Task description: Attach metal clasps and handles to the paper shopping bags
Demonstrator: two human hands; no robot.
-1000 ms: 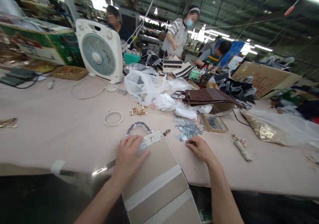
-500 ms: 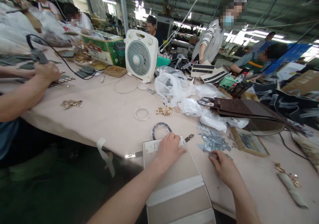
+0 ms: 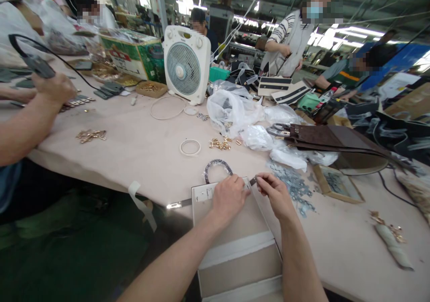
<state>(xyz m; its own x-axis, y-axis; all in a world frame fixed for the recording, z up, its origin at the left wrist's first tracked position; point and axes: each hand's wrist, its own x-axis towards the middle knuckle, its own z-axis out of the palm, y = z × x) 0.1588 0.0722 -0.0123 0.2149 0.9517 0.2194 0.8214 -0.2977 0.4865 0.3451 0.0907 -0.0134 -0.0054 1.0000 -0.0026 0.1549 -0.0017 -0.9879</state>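
A beige panel [image 3: 235, 252] with white bands lies in front of me, a dark wrapped handle [image 3: 217, 164] arching beyond its far edge. My left hand [image 3: 230, 196] rests on the panel's far right corner, its fingers bent together; what they pinch, if anything, is hidden. My right hand [image 3: 273, 190] is closed at the short dark strap [image 3: 253, 181] that sticks out at that corner, covering its metal end. Another strap with a shiny buckle [image 3: 174, 205] juts out on the left. Flat grey metal plates [image 3: 295, 185] lie in a loose pile just right of my right hand.
Beyond are gold fittings [image 3: 220, 144], a white ring [image 3: 190, 147], plastic bags [image 3: 231, 111] and a fan [image 3: 186, 64]. A brown bag [image 3: 322, 140] and a shallow box [image 3: 337, 183] lie right. A co-worker's hand [image 3: 55, 87] holds a tool at left; others work behind.
My right hand has moved from the pile of plates, left and away from me, to the strap at the panel's corner. My left hand remains at the corner. The view has shifted slightly.
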